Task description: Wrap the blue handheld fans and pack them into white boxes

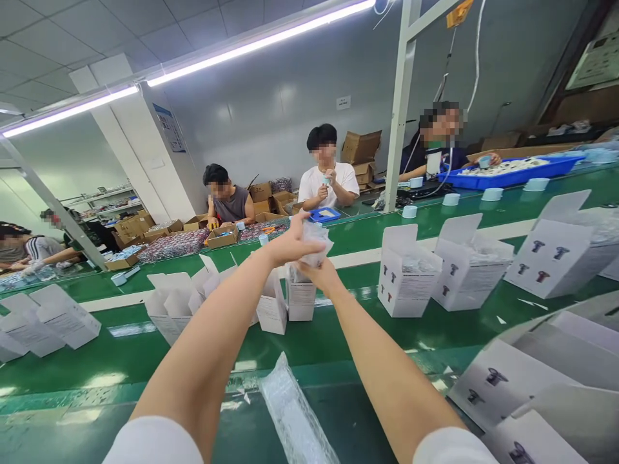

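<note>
Both my hands are closed on a clear plastic-wrapped item (318, 237) above an open white carton (300, 301). My left hand (289, 245) wraps it from the left and top, thumb across its front. Lower down, my right hand (323, 274) grips it from below on the right, close to the carton's top. What is inside the plastic cannot be made out, and the fingers partly hide the carton's opening. Another open white carton (271, 310) stands just left of it. On the near table edge lies a long bubble-wrapped piece (297, 412).
Filled open cartons (406, 283) stand to the right on the green belt (348, 328). More white cartons (68, 322) are at left, and a group of printed boxes (522, 380) at near right. Co-workers sit across, by a blue tray (512, 174) and a metal post (397, 116).
</note>
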Tool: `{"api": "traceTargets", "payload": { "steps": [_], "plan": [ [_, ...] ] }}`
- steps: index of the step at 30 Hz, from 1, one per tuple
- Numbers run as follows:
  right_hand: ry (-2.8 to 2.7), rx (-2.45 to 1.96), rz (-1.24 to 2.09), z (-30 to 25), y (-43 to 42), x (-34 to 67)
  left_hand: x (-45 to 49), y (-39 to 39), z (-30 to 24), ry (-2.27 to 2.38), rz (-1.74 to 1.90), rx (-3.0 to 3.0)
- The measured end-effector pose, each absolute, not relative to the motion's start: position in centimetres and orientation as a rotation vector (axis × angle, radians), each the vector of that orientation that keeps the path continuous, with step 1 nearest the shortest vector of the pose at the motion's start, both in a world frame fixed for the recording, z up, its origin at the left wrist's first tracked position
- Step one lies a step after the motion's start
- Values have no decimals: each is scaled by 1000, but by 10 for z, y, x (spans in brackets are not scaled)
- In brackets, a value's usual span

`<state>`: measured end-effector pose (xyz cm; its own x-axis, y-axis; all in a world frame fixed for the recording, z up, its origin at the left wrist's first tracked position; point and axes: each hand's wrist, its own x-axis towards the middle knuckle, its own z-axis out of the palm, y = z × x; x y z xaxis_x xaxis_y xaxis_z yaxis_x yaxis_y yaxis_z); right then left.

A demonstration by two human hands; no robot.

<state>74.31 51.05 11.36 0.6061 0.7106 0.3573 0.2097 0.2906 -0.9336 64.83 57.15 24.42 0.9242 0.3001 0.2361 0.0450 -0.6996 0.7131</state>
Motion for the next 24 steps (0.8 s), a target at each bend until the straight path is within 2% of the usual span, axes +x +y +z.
{"api": "traceTargets", "payload": {
  "steps": [3,9,17,24],
  "plan": [
    [-743,-1277,408,113,513,744,635,587,229,471,610,2128],
    [-753,-1221,437,110,510,747,620,596,187,484,225,2862],
    [-815,-1463,280,117,517,734,610,617,187,412,218,2867],
    [-999,-1800,272,139,518,719,592,640,191,550,133,2815]
  ]
}}
